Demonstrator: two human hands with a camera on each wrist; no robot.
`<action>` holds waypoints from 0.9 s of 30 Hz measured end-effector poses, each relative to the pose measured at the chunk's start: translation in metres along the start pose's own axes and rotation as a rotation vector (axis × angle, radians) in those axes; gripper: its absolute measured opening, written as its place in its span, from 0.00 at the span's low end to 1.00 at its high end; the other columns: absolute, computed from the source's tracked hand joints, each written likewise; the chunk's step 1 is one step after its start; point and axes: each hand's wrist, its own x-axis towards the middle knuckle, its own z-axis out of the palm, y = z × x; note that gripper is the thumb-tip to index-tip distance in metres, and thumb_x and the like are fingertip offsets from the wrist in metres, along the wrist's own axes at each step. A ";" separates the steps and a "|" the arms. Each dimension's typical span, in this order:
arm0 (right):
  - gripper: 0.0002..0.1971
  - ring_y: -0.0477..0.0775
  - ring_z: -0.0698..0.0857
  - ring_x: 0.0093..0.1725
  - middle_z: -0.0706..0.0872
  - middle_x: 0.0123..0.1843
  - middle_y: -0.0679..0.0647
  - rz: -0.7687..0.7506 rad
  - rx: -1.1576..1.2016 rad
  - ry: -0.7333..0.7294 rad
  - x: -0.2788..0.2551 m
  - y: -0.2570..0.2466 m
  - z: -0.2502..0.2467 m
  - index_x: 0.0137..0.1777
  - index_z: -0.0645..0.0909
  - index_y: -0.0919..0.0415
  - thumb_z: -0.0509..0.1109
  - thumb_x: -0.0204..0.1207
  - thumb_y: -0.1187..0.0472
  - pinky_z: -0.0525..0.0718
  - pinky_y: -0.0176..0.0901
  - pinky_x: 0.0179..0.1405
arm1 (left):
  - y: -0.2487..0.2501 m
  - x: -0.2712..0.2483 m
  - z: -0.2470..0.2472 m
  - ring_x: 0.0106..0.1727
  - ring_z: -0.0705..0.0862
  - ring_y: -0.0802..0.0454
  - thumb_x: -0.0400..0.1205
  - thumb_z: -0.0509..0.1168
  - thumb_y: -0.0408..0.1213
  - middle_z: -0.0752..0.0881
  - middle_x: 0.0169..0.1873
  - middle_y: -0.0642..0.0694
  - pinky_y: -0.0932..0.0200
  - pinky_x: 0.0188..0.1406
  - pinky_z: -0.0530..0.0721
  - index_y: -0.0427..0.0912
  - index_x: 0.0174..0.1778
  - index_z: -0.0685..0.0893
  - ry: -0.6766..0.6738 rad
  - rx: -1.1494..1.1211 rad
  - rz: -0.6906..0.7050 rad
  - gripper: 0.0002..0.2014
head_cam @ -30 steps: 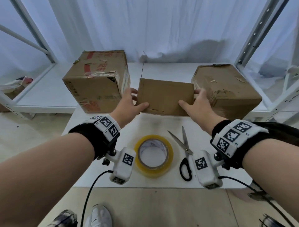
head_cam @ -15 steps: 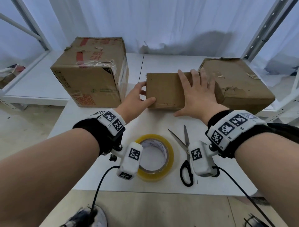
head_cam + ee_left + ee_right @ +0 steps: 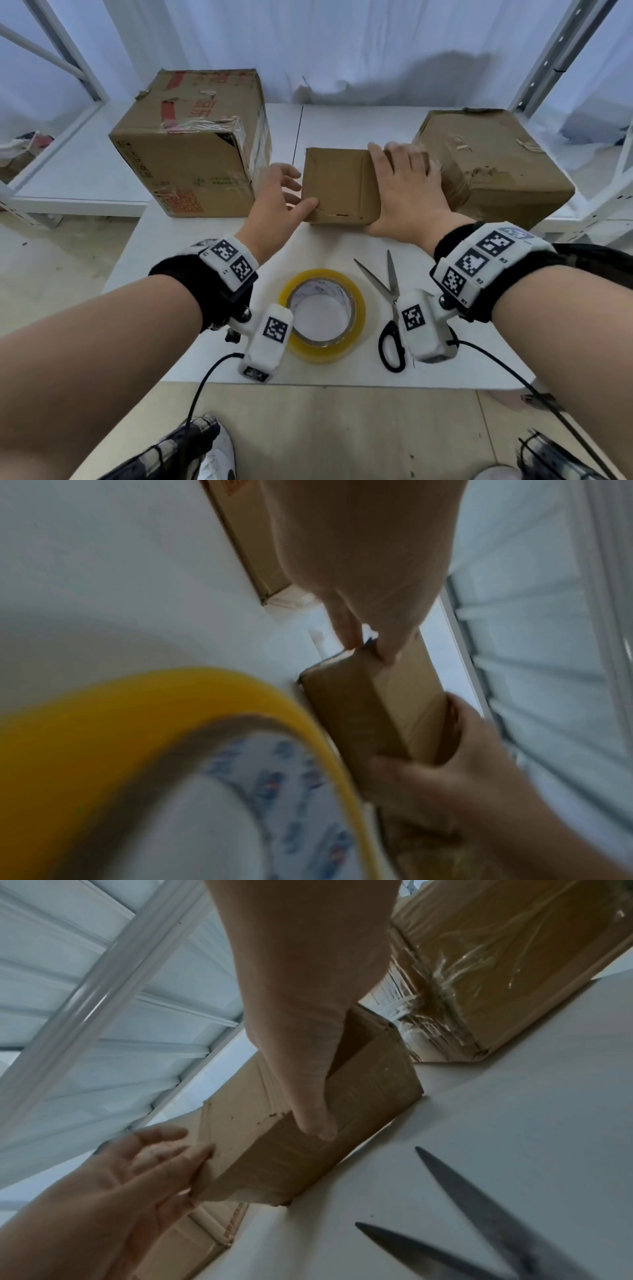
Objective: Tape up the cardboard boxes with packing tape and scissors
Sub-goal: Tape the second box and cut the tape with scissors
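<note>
A small brown cardboard box (image 3: 337,185) lies flat on the white table (image 3: 205,246), between two bigger boxes. My left hand (image 3: 294,193) touches its left end with loosely straight fingers, thumb at the front left corner (image 3: 205,1150). My right hand (image 3: 399,186) presses flat on the right half of the top, thumb down the front face (image 3: 316,1127). Near me, untouched, lie a yellow packing tape roll (image 3: 322,315) and open-bladed scissors (image 3: 390,298) with black handles. In the left wrist view the tape roll (image 3: 103,723) fills the foreground before the small box (image 3: 359,710).
A tall taped cardboard box (image 3: 191,147) with red print stands to the left, almost touching my left hand. A worn, wide box (image 3: 493,164) wrapped in clear film sits to the right, close to my right hand. White shelf frames (image 3: 555,44) and curtains stand behind.
A second ago both hands held the small box tilted up by its ends. It now lies flat, and my right hand has moved from its right end onto its top.
</note>
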 end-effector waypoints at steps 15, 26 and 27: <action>0.60 0.55 0.38 0.84 0.44 0.84 0.51 0.018 0.223 -0.063 0.001 0.003 -0.004 0.85 0.38 0.48 0.70 0.63 0.26 0.47 0.74 0.79 | 0.008 0.002 0.003 0.47 0.78 0.54 0.77 0.73 0.35 0.70 0.54 0.47 0.79 0.46 0.75 0.42 0.44 0.81 -0.045 0.307 0.079 0.07; 0.58 0.54 0.39 0.84 0.46 0.84 0.50 0.033 0.301 -0.082 0.004 0.004 -0.006 0.85 0.41 0.47 0.72 0.64 0.29 0.48 0.75 0.78 | 0.008 0.002 -0.013 0.43 0.81 0.59 0.78 0.72 0.35 0.76 0.49 0.50 0.75 0.45 0.78 0.45 0.42 0.80 -0.073 0.300 0.070 0.06; 0.57 0.54 0.39 0.84 0.46 0.84 0.50 0.035 0.308 -0.074 0.004 0.004 -0.006 0.85 0.41 0.48 0.71 0.65 0.29 0.48 0.75 0.77 | 0.007 0.003 -0.013 0.42 0.81 0.60 0.78 0.72 0.35 0.77 0.46 0.50 0.74 0.44 0.77 0.46 0.41 0.80 -0.063 0.285 0.053 0.06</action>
